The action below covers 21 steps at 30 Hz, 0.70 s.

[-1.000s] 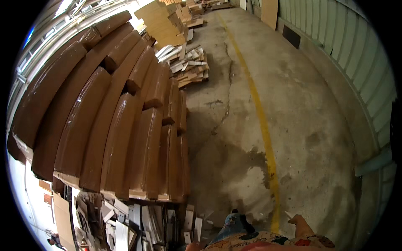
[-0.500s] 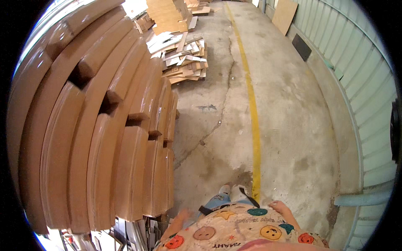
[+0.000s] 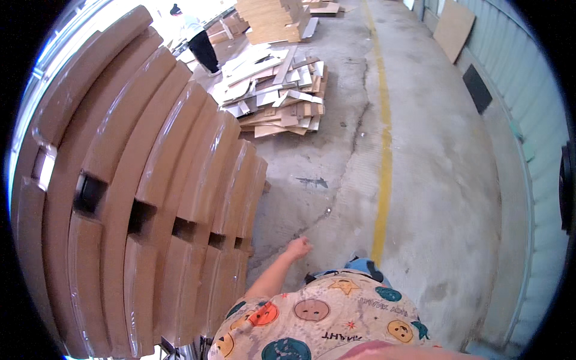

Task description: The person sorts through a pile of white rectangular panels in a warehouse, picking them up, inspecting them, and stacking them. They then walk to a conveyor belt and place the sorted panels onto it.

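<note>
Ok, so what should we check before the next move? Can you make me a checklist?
1. Left hand free: ok, nothing shows in it.
2. Right hand free: cannot tell, it is out of view.
3. Brown boxes on the left steady: cannot tell; they are stacked high, with gaps between some.
4. Board pile ahead neat: not ok, pieces jut out at different angles.
5. Yellow line uncovered by boards ahead: ok, none lie across the part in sight.
6. Other person away from the left hand: ok, they stand farther off, beyond the boxes.
</note>
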Available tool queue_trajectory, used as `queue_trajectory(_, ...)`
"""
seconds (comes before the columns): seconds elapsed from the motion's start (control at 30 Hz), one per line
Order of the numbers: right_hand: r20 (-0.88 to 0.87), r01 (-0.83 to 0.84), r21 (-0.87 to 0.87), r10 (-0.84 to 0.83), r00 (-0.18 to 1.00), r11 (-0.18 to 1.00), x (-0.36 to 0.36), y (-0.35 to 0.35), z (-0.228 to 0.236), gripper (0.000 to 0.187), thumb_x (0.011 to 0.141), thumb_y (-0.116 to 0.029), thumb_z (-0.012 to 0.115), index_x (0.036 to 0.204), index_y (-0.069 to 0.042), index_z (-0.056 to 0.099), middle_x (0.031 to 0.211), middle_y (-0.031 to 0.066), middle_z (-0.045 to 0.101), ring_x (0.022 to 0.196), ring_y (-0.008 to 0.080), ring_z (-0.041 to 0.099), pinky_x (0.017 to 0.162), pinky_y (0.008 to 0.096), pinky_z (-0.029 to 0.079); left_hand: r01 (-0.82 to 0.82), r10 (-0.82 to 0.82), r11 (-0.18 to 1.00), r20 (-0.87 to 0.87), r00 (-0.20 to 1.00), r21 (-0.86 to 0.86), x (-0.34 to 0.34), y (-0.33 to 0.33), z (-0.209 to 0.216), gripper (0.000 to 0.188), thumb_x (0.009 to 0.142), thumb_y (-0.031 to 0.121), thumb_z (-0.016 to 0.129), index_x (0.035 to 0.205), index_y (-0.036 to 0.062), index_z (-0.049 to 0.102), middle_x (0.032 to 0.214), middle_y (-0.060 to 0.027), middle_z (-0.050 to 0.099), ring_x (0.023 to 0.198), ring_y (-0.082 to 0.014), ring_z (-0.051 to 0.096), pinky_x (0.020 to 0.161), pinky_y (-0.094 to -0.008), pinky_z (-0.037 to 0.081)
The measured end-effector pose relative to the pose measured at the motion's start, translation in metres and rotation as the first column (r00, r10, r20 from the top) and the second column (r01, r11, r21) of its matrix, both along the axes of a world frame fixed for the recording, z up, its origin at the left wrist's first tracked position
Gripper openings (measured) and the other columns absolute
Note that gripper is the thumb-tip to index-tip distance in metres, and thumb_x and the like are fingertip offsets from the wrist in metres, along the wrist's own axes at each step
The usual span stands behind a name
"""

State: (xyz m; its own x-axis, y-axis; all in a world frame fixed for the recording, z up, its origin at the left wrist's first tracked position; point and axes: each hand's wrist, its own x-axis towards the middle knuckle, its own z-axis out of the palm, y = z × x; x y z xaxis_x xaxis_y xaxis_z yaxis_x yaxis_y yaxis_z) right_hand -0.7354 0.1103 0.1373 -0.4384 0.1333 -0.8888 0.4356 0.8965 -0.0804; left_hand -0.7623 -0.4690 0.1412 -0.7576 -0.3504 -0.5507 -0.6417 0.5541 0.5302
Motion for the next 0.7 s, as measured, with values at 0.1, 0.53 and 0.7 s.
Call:
queue_trajectory(0.1, 0.007, -0.065, -0.059, 0.065, 0.998, 0.996, -0.127, -0.027, 0.006, 0.057, 0.087, -0.046, 0.042, 0.105, 0.006, 0.058, 0.106, 0.0292, 0.056, 0.095, 0.0366, 0.058, 0.076, 0.0430, 0.047, 0.247, -0.250, 0.968, 0.161, 0.955, 0.039, -0.057, 0.007, 0.005, 0.050, 0.074, 0.046, 0.062, 0.109, 0.0103, 0.059, 0.106, -0.0151, 0.061, 0.101, -0.0299, 0.057, 0.085, -0.0392, 0.046)
queue_trajectory(0.53, -0.659, -0.136, -0.110, 0.030, 0.751, 0.985, -0.646, -0.216, 0.029, 0.055, 0.083, -0.042, 0.056, 0.116, 0.002, 0.051, 0.104, 0.0250, 0.058, 0.092, 0.0342, 0.060, 0.074, 0.0391, 0.049, -0.090, 0.040, 0.995, 0.631, 0.775, 0.046, -0.210, -0.137, -0.062, 0.046, 0.074, 0.040, 0.066, 0.104, 0.0059, 0.062, 0.110, -0.0170, 0.059, 0.101, -0.0319, 0.057, 0.086, -0.0397, 0.046)
queue_trajectory(0.7, -0.367, -0.222, -0.035, 0.194, 0.910, 0.974, -0.714, -0.234, 0.049, 0.058, 0.079, -0.046, 0.058, 0.111, 0.003, 0.056, 0.102, 0.0249, 0.060, 0.095, 0.0345, 0.059, 0.083, 0.0412, 0.045, -0.268, 0.263, 0.963, 0.331, 0.906, -0.029, -0.443, -0.199, -0.005, 0.037, 0.079, 0.039, 0.054, 0.082, 0.0044, 0.067, 0.089, -0.0185, 0.065, 0.090, -0.0340, 0.061, 0.080, -0.0426, 0.048)
